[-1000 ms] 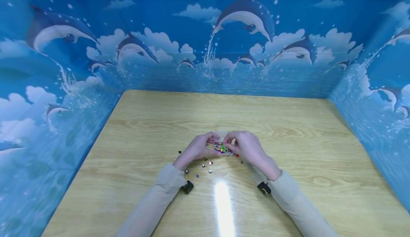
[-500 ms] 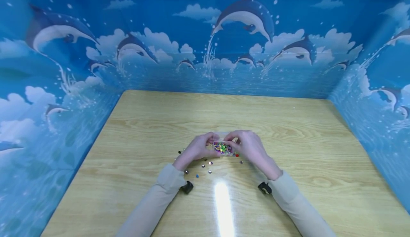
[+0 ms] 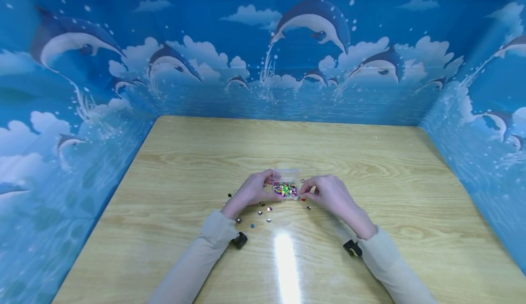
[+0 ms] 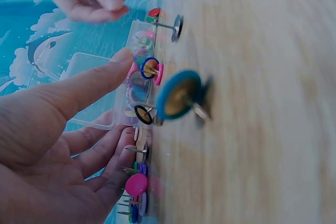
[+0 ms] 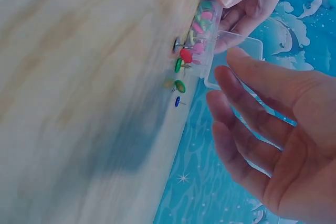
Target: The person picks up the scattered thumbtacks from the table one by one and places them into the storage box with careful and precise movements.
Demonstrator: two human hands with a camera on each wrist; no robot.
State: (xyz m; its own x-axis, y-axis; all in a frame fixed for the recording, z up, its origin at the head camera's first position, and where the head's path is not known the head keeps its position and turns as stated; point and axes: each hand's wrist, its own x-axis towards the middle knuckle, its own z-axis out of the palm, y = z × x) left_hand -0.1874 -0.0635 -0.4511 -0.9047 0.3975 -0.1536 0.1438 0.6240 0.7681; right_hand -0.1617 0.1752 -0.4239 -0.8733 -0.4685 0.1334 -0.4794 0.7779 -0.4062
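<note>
A small clear plastic box (image 5: 213, 36) filled with multicoloured thumbtacks (image 3: 285, 189) stands on the table, its hinged lid (image 3: 286, 174) thrown back on the far side. My left hand (image 3: 255, 190) holds the box at its left end, thumb along the near wall and fingers behind. Just right of the box is my right hand (image 3: 328, 195), loosely bent and with nothing between its fingers. Close to its fingertips lie a red thumbtack (image 5: 186, 55), a green thumbtack (image 5: 180, 86) and a small blue one.
Several loose thumbtacks lie in front of the box, among them a silver-looking one (image 3: 269, 220) and a blue one (image 3: 252, 225). More tacks, including a pink one (image 4: 136, 184), lie by the left hand. Dolphin-printed cloth (image 3: 263, 44) surrounds the wooden table (image 3: 197, 153).
My right hand has drawn back from over the box to its right side, uncovering the tacks inside. The left hand keeps its hold on the box in the same place.
</note>
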